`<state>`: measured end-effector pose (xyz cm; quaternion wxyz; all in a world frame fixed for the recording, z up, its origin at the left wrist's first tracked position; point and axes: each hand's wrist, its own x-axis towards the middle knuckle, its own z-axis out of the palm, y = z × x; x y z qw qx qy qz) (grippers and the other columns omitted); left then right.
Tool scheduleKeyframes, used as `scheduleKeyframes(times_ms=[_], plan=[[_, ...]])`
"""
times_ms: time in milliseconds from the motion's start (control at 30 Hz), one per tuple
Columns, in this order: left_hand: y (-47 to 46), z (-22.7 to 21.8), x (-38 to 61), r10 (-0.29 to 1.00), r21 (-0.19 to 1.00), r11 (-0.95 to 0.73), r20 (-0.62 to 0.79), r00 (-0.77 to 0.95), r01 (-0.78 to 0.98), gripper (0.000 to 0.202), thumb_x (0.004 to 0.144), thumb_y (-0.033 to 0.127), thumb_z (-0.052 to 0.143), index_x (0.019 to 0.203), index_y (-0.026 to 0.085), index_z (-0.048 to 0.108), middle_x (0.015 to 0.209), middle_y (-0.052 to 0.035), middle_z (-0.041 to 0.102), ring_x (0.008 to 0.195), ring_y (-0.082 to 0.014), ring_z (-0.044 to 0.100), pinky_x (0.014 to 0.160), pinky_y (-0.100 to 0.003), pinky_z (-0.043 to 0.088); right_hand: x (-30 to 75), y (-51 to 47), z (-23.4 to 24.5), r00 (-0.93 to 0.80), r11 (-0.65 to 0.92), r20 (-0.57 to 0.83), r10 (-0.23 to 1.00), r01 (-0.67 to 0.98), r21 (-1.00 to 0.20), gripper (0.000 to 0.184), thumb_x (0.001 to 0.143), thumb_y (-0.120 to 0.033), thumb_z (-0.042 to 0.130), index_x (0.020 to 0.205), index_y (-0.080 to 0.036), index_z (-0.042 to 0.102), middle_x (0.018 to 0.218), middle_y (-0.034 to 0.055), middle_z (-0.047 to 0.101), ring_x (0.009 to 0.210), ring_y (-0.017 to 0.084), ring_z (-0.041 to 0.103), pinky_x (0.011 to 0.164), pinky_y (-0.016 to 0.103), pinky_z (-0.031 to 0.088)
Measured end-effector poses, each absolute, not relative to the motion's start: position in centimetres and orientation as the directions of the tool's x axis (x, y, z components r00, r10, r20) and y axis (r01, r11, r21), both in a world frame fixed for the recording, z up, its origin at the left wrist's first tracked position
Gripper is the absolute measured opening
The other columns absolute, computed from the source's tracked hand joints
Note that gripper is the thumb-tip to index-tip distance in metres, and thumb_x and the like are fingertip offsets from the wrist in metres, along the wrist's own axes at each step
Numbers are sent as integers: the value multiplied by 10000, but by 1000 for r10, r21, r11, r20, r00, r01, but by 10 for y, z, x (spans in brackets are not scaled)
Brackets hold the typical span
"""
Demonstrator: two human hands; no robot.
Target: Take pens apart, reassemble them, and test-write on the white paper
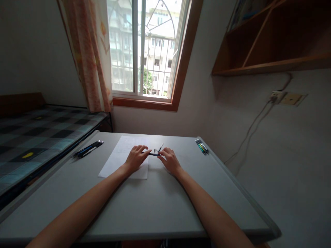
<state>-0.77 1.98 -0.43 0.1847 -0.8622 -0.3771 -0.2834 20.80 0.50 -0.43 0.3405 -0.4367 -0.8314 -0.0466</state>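
Observation:
A dark pen barrel point(154, 154) spans the gap between my two hands, held level just above the table. My left hand point(136, 157) pinches its left end between thumb and fingers, over the paper's right side. At the other end, the fingertips of my right hand point(170, 161) close around the barrel. Just behind the barrel is a small grey pen part point(154, 150), too tiny to make out fully. A thin piece like a pen refill point(160, 147) slants up beside my right fingertips; whether they touch it I cannot tell.
A white paper sheet point(113, 168) lies under my left hand on the grey table point(155, 206). Several dark pens point(89, 148) lie at the left, and several pens point(202, 146) in a row by the right edge. A bed point(59, 127) borders the left side; a shelf point(271, 65) hangs at right.

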Motion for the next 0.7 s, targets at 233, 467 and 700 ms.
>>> scheduleKeyframes(times_ms=[233,467,700], plan=[[25,-9,-11,691,57,-506,624,365,860,288,890,249,361,1102,238,557,928,-62,593,839,-186,510,738,-323,364,210,6,-6,-271,495,570,775,821,-283,347,859,-320,443,1183,-200,475,1044,87,569,958,208,483,839,339,335],[28,-11,-13,783,163,-376,583,218,912,275,874,245,374,1049,236,586,943,-59,588,853,-193,521,721,-309,375,212,10,-14,-376,435,272,886,878,-202,588,865,-379,366,1388,-169,197,1313,112,438,1191,234,349,925,364,269],[25,-8,-11,797,158,-368,561,223,916,272,859,233,394,1041,242,596,934,-59,591,836,-192,526,722,-313,376,208,7,-9,-392,442,254,884,878,-184,522,886,-378,310,1376,-209,240,1318,80,441,1189,234,348,939,373,265]])
